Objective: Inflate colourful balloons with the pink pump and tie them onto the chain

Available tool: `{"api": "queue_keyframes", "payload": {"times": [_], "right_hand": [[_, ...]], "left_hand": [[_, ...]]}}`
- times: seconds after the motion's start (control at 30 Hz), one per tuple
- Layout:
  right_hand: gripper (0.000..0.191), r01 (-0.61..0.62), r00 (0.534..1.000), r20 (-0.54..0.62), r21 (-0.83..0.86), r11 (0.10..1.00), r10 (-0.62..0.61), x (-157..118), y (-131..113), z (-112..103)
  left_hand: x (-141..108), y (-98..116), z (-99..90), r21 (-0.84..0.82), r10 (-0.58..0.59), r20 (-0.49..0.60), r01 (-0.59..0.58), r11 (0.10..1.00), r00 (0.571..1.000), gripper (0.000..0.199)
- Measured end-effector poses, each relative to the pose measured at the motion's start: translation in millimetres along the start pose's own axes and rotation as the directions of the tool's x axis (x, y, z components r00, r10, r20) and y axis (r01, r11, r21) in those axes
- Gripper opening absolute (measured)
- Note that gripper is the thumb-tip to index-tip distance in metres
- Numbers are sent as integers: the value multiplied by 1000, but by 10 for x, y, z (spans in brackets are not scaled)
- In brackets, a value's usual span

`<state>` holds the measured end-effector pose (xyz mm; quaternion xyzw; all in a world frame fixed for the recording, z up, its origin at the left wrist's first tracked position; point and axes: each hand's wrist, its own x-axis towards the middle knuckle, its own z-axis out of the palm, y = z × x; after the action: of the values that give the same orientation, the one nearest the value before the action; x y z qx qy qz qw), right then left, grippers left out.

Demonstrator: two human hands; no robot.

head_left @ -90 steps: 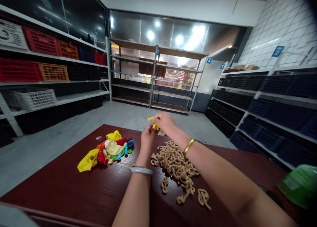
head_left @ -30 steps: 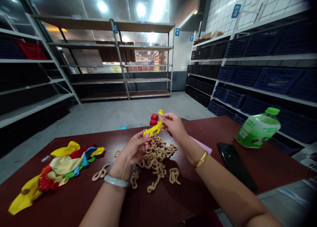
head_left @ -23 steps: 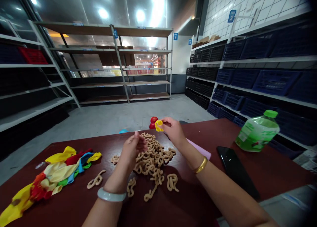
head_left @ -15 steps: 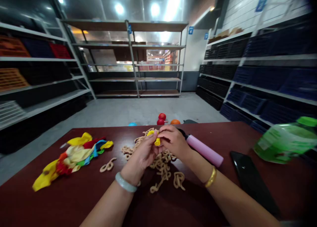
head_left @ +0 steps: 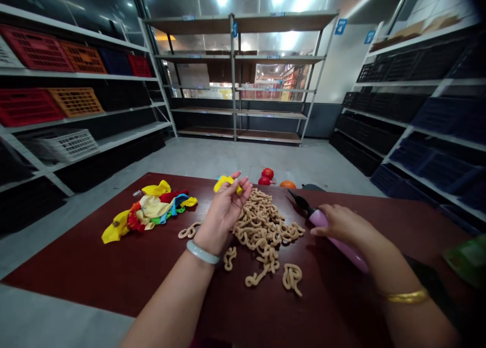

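My left hand [head_left: 228,206] pinches a limp yellow balloon [head_left: 225,183] between thumb and fingers, above the table. My right hand [head_left: 343,226] is wrapped over the pink barrel [head_left: 356,258] of a hand pump with a black tapered nozzle [head_left: 299,201], which lies on the table pointing away. Between my hands spreads a heap of tan, twisted, cord-like pieces [head_left: 261,221]. Further left lies a pile of uninflated balloons [head_left: 150,206] in yellow, red, cream, blue and green.
The dark red-brown table [head_left: 152,277] carries a black phone [head_left: 429,282] and a blurred green bottle [head_left: 469,259] at right. Red and orange round things [head_left: 267,174] show beyond its far edge. Shelving with crates [head_left: 81,56] lines the sides; a metal rack [head_left: 233,84] stands behind.
My right hand has left the yellow balloon and moved right onto the pump. My left hand keeps the balloon and has lifted slightly away from the heap. The view has turned left.
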<state>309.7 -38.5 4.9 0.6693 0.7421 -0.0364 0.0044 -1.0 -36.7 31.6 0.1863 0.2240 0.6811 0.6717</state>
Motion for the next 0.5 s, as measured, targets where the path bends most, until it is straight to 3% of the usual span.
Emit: {"api": "queue_keyframes", "payload": {"times": [0.07,0.13,0.23,0.33,0.4,0.5], "right_hand": [[55,-34,995,98,-7,999,35,13,34,63],[44,-66,992,103,-9,998,67,28,-27,67],[33,-13,997,-74,8,1000,14,3,-239,-11],[35,176,952,-262,58,983,-155,-85,-523,-75],[36,270,929,-280,63,961,-243,-149,-692,-74],[34,308,920,-271,54,950,-283,-213,-843,-41]], "left_hand": [[44,70,-8,-64,34,-42,-37,997,999,22],[78,106,-18,-127,56,-68,-64,990,996,20],[116,113,-45,-179,51,-68,-63,982,996,20],[142,88,-76,-173,55,-71,-67,983,996,19],[149,60,-84,-148,73,-81,-84,985,994,19],[141,3,-66,-95,102,-77,-109,989,992,18]]}}
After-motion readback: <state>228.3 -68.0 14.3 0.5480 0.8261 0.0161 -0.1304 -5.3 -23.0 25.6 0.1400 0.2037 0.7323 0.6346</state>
